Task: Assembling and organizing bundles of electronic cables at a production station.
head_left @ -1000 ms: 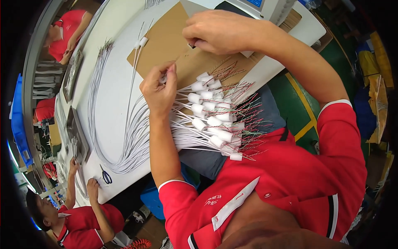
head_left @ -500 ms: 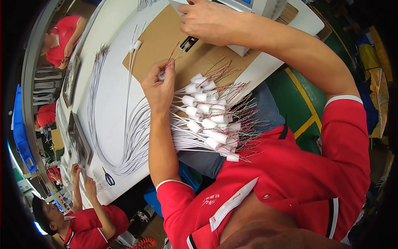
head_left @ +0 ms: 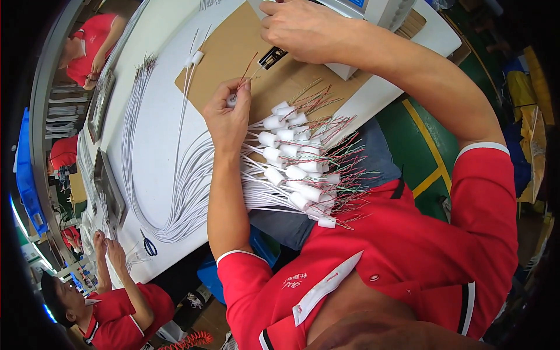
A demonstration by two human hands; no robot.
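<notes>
While pinching one white plug [head_left: 232, 100] between thumb and forefinger, left hand [head_left: 227, 116] keeping its thin red-tipped leads [head_left: 249, 65] pointing up past the fingertips, free of the rest, probably so that one piece stays singled out. Just below those fingers, fanning a bundle of cables [head_left: 291, 169] across the table edge [head_left: 175, 245], plugs side by side, coloured wire ends spreading away from the palm, likely for easy picking one at a time. Above the left fingertips, right hand [head_left: 309, 32] curling narrow at a grey-white machine [head_left: 373, 11]; whether holding anything, cannot tell. Between the two hands, lying flat on a cardboard sheet [head_left: 239, 46], a small black part [head_left: 272, 57]. Beyond the left knuckles, trailing long white cable loops [head_left: 186, 186] towards scissors [head_left: 149, 245].
</notes>
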